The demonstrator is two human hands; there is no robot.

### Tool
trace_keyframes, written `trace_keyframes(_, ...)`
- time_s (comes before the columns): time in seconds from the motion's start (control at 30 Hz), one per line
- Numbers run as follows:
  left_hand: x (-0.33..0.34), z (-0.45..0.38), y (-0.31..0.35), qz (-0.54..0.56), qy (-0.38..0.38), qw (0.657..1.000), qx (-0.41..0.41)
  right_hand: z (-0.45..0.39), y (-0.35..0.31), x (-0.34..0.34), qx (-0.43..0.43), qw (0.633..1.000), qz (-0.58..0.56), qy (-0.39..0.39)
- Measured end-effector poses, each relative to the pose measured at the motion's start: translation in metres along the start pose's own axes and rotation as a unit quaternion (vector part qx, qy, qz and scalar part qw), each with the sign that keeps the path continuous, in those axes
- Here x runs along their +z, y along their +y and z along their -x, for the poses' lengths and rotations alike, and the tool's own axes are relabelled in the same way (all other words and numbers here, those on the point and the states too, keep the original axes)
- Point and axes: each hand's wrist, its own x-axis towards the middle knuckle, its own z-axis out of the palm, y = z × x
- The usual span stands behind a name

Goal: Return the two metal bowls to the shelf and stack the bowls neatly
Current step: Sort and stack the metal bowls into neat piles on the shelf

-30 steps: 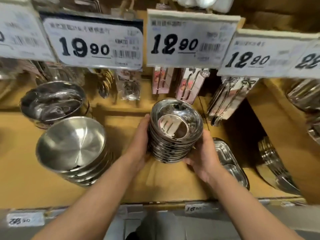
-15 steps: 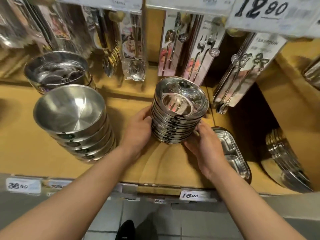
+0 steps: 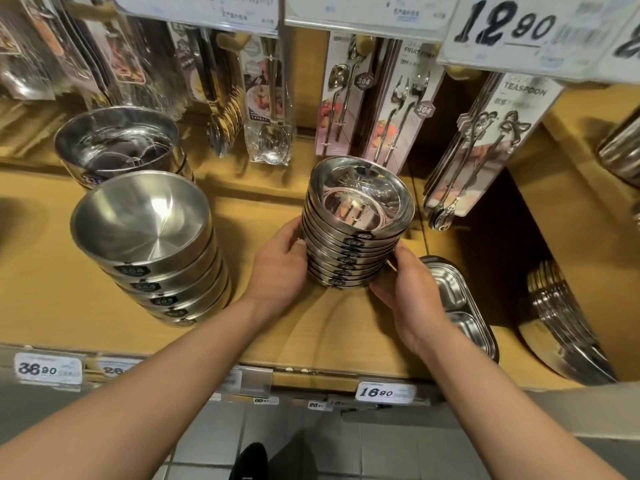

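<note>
A stack of several small shiny metal bowls [image 3: 356, 233] stands on the wooden shelf [image 3: 346, 334], a little right of centre. My left hand [image 3: 280, 268] grips the stack's left side, fingers curled against the lower bowls. My right hand [image 3: 405, 289] holds the stack's right side near its base. The top bowl sits slightly tilted toward the back. To the left stands a taller stack of larger matte metal bowls [image 3: 149, 244] with dark 304 labels.
A deep shiny pot-like bowl [image 3: 117, 147] stands behind the large stack. Packaged spoons and forks [image 3: 374, 98] hang at the back. A divided metal tray [image 3: 457, 306] lies right of my hands, and metal plates [image 3: 568, 327] lean at the far right. Price tags line the shelf edge.
The view has dropped and drawn closer to the shelf. Both hands stay on the small bowl stack, and the stack stands in about the same spot.
</note>
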Motion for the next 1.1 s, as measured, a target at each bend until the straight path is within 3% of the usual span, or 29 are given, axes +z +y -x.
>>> trace_keyframes(0.4,0.001,-0.002,-0.01,-0.007,-0.041,0.998,0.042,-0.001,0.004,-0.006,-0.047,0.997,0.034,-0.051)
trace_keyframes(0.63,0.007,-0.002,-0.002,-0.063,-0.016,0.997,0.047,-0.011,0.006,0.003,-0.067,0.996,0.046,-0.038)
trace_keyframes(1.1,0.013,-0.011,-0.012,-0.045,-0.016,0.998,0.034,-0.013,0.0,0.005,-0.056,0.989,0.134,-0.003)
